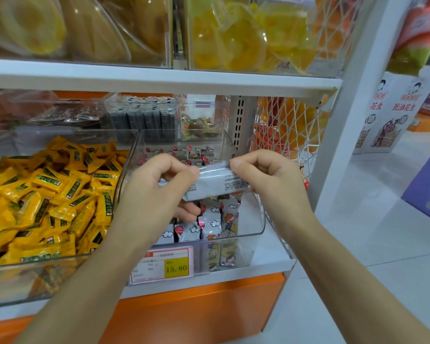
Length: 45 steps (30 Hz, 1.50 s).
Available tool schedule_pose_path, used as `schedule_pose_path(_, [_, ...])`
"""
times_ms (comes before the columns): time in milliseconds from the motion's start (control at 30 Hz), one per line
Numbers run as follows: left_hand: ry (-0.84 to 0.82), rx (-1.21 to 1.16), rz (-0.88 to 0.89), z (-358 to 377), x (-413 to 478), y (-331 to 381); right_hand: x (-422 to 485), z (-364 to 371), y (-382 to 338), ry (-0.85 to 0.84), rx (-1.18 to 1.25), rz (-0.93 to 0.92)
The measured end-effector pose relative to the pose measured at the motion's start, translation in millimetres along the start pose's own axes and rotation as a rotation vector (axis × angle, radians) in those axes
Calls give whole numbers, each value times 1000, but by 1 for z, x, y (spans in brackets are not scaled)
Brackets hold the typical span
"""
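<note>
Snack packet (216,181), grey-white, fine print facing up. Location: held level just above clear bin (252,219) on shelf (233,276), over a standing row of like packets (210,224).

Left hand (159,184): thumb and forefinger pinch the packet's left end, other fingers curled beneath.

Right hand (266,177): pinches the right end likewise.

Step in hand, as judged: filing the packet into the row.

Handling note: hold by the sealed ends only, so the contents are not crushed. Turn it upright to match its neighbours, picture side forward. Lower it into the space that seems free at the bin's right side, without tipping the row.

Adjacent: yellow sweets (47,194); price tag (166,265).
</note>
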<state>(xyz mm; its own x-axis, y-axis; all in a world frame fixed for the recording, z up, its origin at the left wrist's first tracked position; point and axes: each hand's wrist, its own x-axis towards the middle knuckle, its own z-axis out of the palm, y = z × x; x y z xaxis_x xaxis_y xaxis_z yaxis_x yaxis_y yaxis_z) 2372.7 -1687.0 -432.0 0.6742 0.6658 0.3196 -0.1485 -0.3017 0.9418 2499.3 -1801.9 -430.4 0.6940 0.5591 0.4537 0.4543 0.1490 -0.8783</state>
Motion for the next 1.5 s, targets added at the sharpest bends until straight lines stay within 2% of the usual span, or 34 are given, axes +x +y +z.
schedule_pose_path(133, [59, 45, 1, -1, 1, -2, -1, 0, 0, -42, 17, -10])
schedule_pose_path(300, [104, -28, -64, 0, 3, -1, 1, -11, -5, -285, 38, -46])
schedule_pose_path(367, [74, -67, -69, 4, 4, 0, 3, -16, -8, -244, 1, -69])
schedule_pose_path(433, [50, -39, -43, 9, 5, -2, 6, -23, -9, -91, 1, -59])
schedule_pose_path(467, [51, 53, -5, 11, 7, -4, 8, -27, -9, -6, -2, -49])
schedule_pose_path(533, [31, 388, 120, 15, 9, -9, 11, -34, -9, 112, -30, -33])
schedule_pose_path(600, [-45, 661, 243, 22, 9, -14, 13, -39, -8, 148, -111, -40])
schedule_pose_path(700, [-145, 890, 300, 36, 8, -23, 13, -42, -6, 125, -224, -31])
schedule_pose_path(833, [-203, 1086, 322, 45, 8, -30, 13, -42, -6, 145, -214, -7])
schedule_pose_path(967, [-206, 976, 250, 44, 5, -22, 15, -43, -7, 122, -349, -55])
schedule_pose_path(1100, [-235, 859, 217, 35, -1, -16, 17, -39, -10, -51, -547, -107])
schedule_pose_path(1233, [-248, 863, 259, 30, -6, -11, 16, -23, -9, -235, -734, -177])
schedule_pose_path(1333, [-214, 899, 318, 29, -8, -11, 15, -15, -8, -275, -920, -221])
schedule_pose_path(1500, [-219, 929, 325, 28, -9, -15, 15, -12, -11, -317, -1021, -215])
